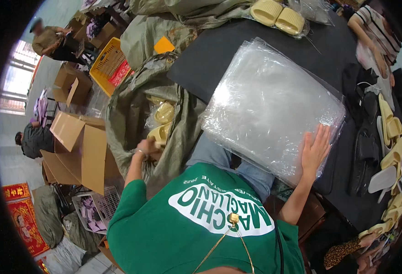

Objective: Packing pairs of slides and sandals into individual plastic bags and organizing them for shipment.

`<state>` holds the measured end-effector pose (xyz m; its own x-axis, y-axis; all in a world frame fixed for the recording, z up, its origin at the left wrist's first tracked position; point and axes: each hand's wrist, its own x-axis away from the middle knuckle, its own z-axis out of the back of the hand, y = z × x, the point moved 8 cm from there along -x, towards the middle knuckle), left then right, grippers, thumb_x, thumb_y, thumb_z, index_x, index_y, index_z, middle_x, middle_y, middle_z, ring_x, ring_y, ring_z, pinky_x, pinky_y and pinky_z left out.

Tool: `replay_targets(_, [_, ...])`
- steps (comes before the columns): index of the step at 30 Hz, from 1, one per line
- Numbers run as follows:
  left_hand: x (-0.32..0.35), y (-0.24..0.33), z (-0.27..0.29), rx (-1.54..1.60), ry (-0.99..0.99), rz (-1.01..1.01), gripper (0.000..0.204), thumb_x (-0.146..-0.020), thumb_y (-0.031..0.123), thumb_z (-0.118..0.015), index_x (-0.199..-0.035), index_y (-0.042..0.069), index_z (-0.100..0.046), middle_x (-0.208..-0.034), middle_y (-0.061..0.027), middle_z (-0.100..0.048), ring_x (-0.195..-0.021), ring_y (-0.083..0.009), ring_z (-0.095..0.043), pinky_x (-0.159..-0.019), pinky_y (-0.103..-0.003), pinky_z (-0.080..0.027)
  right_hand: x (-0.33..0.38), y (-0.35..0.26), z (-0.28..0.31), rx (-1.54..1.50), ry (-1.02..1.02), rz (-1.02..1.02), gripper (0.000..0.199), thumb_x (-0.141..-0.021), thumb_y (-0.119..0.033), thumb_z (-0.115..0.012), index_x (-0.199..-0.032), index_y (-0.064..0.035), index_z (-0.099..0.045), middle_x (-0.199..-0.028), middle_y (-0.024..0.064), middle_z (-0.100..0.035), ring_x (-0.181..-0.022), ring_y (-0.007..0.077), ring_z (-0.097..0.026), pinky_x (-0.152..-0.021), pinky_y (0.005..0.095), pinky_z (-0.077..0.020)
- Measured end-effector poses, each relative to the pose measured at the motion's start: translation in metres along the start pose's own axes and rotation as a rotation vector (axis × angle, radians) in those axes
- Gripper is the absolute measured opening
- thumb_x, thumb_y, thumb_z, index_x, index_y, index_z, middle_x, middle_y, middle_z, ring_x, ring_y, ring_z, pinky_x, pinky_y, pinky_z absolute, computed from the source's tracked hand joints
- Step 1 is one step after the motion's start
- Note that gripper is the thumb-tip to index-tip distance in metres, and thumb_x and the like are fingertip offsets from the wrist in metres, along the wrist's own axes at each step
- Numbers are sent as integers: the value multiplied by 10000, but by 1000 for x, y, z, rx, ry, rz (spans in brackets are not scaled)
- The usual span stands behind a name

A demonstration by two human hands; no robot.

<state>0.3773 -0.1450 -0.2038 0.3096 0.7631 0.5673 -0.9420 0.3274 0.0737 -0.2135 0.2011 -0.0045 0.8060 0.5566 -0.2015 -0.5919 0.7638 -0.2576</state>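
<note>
My right hand [314, 150] lies flat, fingers stretched, on the right part of a large stack of clear plastic bags [265, 105]. The stack rests at a slant on the dark tabletop before me. To my left gapes a grey-green woven sack [123, 114]. Inside it are pale yellow slippers [164, 113], partly wrapped in clear plastic. My left hand [148, 147] reaches into the sack, right against the nearer slipper. Its fingers are partly hidden and blurred, so whether they grip the slipper cannot be made out.
Another bagged pair of yellow slippers [276, 16] lies at the table's far edge. Yellow and black footwear lines the right side. Open cardboard boxes [80, 150], a yellow crate [107, 66] and a pale basket [98, 205] stand left. A person in a striped top [379, 32] is at far right.
</note>
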Motion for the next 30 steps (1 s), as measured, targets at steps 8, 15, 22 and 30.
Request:
replay_targets(8, [56, 9, 251, 732, 474, -217, 461, -649, 212, -842, -1014, 34, -624, -943, -23, -637, -879, -127, -590, -784, -285, -489, 1, -1, 3, -14, -2, -12, 609, -965, -477, -400, -1473, -158, -292, -1536, 123, -227, -1423, 301, -178, -1135, 510, -93])
replay_targets(15, [147, 24, 409, 1266, 877, -582, 599, -837, 317, -663, -1306, 0, -466, -1197, -100, -578, -1044, -213, -588, -883, -362, -499, 2, 3, 4, -53, -46, 2, 629, -966, -494, -387, -1481, -154, -264, -1544, 140, -191, -1427, 313, -154, -1135, 515, -81])
replay_targets(22, [132, 187, 339, 1803, 419, -693, 513, -908, 331, -567, -1308, 24, -472, -1206, -81, -586, -1071, -197, -583, -892, -341, -497, 8, -29, 76, -213, 23, 188, 664, -967, -425, -463, -1478, -70, -230, -1509, 174, -257, -1381, 335, -265, -1132, 463, -163])
replay_targets(30, [126, 388, 304, 1943, -34, -920, 439, -980, 389, -464, -1281, 71, -501, -1165, -45, -625, -1044, -156, -602, -880, -320, -507, 58, -110, 53, -1694, -749, -1, 631, -1002, -322, -446, -1497, -62, -154, -1443, 128, -384, -1219, 196, -488, -967, 329, -412])
